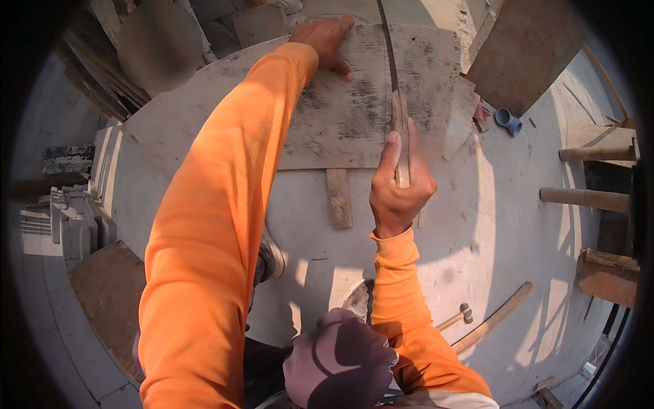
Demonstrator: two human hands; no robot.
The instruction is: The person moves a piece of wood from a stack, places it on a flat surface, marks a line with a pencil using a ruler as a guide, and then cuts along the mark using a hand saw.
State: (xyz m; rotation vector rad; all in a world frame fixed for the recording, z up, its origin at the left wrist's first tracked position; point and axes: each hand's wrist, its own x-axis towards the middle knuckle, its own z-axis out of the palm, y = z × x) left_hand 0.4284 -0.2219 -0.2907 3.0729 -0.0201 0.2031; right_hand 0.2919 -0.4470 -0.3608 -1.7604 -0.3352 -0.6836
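Observation:
A weathered plywood board [245, 109] lies across a short wooden offcut [338, 199] on the floor. My left hand [325, 48] is on the board near its upper edge, fingers bent over the edge and thumb on the face. My right hand [402, 184] is wrapped round the wooden handle [399, 116] of a long, narrow, dark saw-like blade [385, 41], which lies over the board's right part and runs beyond its upper edge. Whether it cuts into the board, I cannot tell.
Stacked boards [88, 71] and pale tiles [75, 218] stand left. A brown panel [518, 48], a blue pipe fitting [509, 121] and bamboo poles [582, 199] are right. A hammer [465, 313] and a wooden strip [494, 313] lie lower right. My shoe [271, 253] is below the board.

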